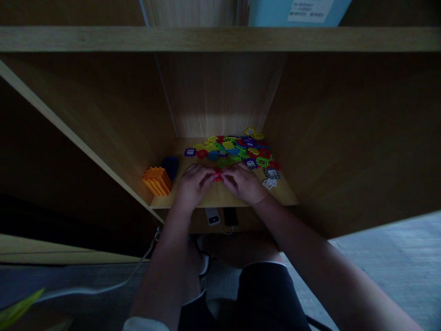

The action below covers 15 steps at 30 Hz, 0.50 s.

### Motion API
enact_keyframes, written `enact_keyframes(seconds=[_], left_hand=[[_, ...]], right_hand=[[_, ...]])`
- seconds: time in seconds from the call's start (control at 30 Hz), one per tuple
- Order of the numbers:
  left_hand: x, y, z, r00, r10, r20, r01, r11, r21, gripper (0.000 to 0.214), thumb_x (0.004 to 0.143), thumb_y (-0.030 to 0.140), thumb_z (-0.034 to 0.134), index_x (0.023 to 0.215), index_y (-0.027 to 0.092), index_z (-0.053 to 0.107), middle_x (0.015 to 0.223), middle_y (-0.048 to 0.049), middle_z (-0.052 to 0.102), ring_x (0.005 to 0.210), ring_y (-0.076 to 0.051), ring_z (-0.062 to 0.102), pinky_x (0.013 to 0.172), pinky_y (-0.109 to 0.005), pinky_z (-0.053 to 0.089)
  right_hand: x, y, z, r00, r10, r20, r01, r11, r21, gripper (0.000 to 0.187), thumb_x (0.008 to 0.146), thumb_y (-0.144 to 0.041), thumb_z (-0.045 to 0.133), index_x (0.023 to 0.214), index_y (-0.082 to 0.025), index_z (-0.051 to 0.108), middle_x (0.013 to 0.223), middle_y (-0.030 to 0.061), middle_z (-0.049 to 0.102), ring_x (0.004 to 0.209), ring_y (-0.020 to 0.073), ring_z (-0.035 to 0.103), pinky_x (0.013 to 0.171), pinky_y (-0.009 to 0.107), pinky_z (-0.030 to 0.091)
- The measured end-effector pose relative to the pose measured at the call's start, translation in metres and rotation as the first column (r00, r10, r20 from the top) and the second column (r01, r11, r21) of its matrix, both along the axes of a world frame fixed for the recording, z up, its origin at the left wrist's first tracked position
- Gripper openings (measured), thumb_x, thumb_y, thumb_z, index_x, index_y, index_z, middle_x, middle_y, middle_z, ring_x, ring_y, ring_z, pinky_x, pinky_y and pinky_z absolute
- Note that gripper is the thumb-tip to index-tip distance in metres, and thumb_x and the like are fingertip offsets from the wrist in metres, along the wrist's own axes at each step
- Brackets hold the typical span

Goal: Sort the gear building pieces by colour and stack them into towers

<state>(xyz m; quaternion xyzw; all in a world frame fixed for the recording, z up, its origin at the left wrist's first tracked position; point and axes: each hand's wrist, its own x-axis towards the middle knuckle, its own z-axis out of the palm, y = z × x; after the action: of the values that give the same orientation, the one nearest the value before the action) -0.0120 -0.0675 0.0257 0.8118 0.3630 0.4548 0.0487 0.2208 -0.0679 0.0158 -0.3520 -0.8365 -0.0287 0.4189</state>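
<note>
Hands meet near the centre of the frame, over a wooden shelf (213, 198). Left hand (193, 185) comes in from the lower left, thumb and fingers pinched on the left side of some red plastic (218, 176); right hand (244, 183) comes in from the lower right, its thumb and fingers pinched on the other side. The red plastic sits between the two sets of fingertips, partly covered by them, and whether it is one piece or several I cannot tell.

Just above the hands, from the centre toward the right of the frame, spreads a loose pile of notched plastic pieces (228, 145) in yellow, green, blue, red and purple, many overlapping. A purple piece (189, 152) lies at the pile's left end. At its lower right are a dark grey piece (272, 173) and, just below that, white pieces (269, 183) with openwork centres.

Left of the left hand, near the shelf's left edge, stands an orange ridged block (156, 182), with a dark blue object (170, 166) close behind it. Below the shelf's front edge, at lower centre, a white device (212, 216) with a small light lies beside a black device (230, 216). A light-blue box (272, 14) shows at the top.
</note>
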Motion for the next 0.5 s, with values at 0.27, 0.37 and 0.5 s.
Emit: enact_keyframes(seconds=[0.27, 0.37, 0.5], left_hand=[[-0.0077, 0.0040, -0.0083, 0.993, 0.043, 0.110, -0.025, 0.988, -0.154, 0.010, 0.106, 0.032, 0.069, 0.114, 0.026, 0.071, 0.109, -0.0038, 0.079, 0.101, -0.021, 0.076, 0.082, -0.032, 0.062], [-0.0072, 0.0041, -0.0069, 0.996, 0.024, 0.084, -0.009, 0.984, -0.178, 0.010, 0.106, 0.030, 0.067, 0.113, 0.026, 0.070, 0.111, -0.0045, 0.080, 0.103, -0.022, 0.076, 0.083, -0.033, 0.063], [-0.0044, 0.0022, -0.0025, 0.998, 0.012, 0.065, 0.000, 0.986, -0.169, 0.007, 0.104, 0.025, 0.067, 0.111, 0.025, 0.071, 0.108, -0.0044, 0.079, 0.102, -0.022, 0.076, 0.089, -0.035, 0.063]], right_hand=[[-0.0003, 0.0023, 0.0039, 0.986, -0.152, -0.074, 0.150, 0.988, -0.030, 0.018, 0.112, -0.035, 0.059, 0.125, -0.028, 0.068, 0.120, 0.0103, 0.079, 0.116, 0.0320, 0.073, 0.105, 0.055, 0.059], [0.0001, 0.0022, 0.0024, 0.989, -0.133, -0.063, 0.129, 0.990, -0.064, 0.015, 0.112, -0.037, 0.058, 0.119, -0.029, 0.069, 0.114, 0.0093, 0.079, 0.110, 0.0312, 0.074, 0.101, 0.053, 0.061], [0.0002, 0.0016, 0.0003, 0.988, -0.128, -0.085, 0.122, 0.990, -0.076, 0.024, 0.110, -0.042, 0.061, 0.127, -0.027, 0.067, 0.121, 0.0119, 0.078, 0.116, 0.0324, 0.074, 0.103, 0.054, 0.061]])
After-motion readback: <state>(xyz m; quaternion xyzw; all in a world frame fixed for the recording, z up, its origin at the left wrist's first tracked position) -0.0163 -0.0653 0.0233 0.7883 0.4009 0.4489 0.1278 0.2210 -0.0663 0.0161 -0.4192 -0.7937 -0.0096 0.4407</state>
